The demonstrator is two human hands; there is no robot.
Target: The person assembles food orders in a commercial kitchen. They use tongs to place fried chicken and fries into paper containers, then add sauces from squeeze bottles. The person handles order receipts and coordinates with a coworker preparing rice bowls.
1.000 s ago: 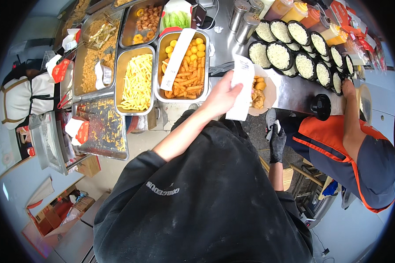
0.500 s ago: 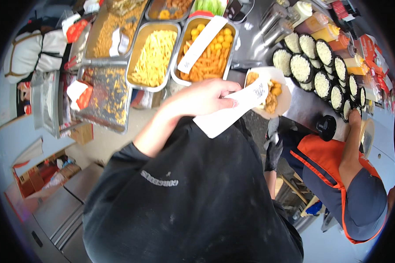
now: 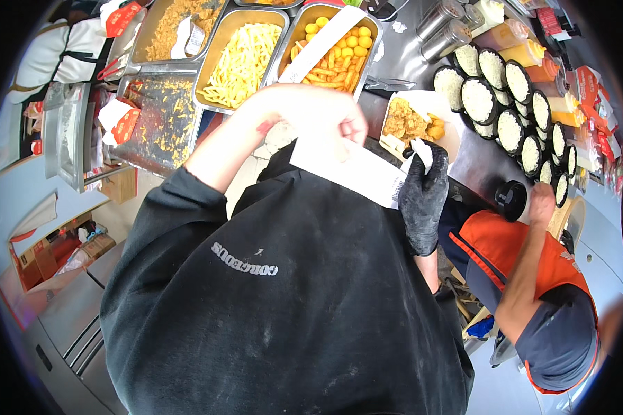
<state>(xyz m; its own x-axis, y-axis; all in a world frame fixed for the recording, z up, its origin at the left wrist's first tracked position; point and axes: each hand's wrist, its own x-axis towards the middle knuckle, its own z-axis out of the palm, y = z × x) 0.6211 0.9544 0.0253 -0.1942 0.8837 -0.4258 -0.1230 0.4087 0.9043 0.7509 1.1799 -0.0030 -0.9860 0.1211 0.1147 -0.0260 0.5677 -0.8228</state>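
My bare left hand (image 3: 329,123) is closed on a long white paper slip (image 3: 346,173), which slants across in front of my black top. My right hand (image 3: 424,197), in a black glove, is closed on a crumpled white piece that looks like paper (image 3: 422,153). The slip's right end meets that glove; whether the fingers also grip it, I cannot tell. Just beyond the glove stands an open paper takeaway box (image 3: 450,128) with fried chicken pieces (image 3: 405,121) and small yellow balls inside.
Ahead, metal trays hold fries (image 3: 239,66) and orange sticks with yellow balls (image 3: 353,52); another slip (image 3: 322,45) lies across the latter. Tongs (image 3: 387,84) rest beside the box. Black bowls of rice (image 3: 477,100) and sauce bottles fill the right; a co-worker's hand (image 3: 542,200) is near a black bowl (image 3: 511,199).
My left hand has drawn the slip off the box, toward my body. My gloved right hand has risen to the box's near edge. The co-worker's hand has shifted down and left.
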